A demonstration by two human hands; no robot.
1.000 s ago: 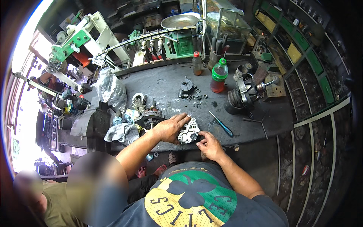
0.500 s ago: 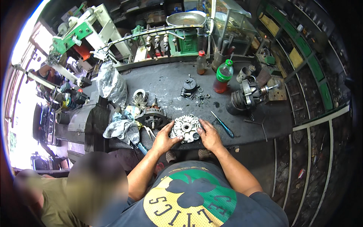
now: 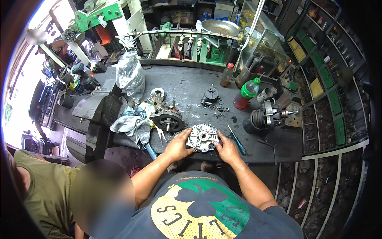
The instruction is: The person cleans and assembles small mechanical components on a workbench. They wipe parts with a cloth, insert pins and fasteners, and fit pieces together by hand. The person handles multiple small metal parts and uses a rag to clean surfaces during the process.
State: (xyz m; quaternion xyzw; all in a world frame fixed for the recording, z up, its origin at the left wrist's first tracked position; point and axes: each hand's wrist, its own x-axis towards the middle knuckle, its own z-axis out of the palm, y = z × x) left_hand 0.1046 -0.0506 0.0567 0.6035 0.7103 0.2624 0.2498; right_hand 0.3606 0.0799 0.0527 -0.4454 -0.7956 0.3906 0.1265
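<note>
The underside of the round silver alternator housing [image 3: 202, 137] and the fingertips behind it are hidden, while the left hand [image 3: 178, 146] and right hand [image 3: 227, 149], forearms reaching up from below, clasp its sides at the dark table's [image 3: 187, 87] near edge.

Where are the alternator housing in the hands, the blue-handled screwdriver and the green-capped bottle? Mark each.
alternator housing [image 3: 202, 137], head view, on its silver ribbed face.
blue-handled screwdriver [image 3: 239, 144], head view, on its handle.
green-capped bottle [image 3: 247, 92], head view, on its green upper body.
</note>
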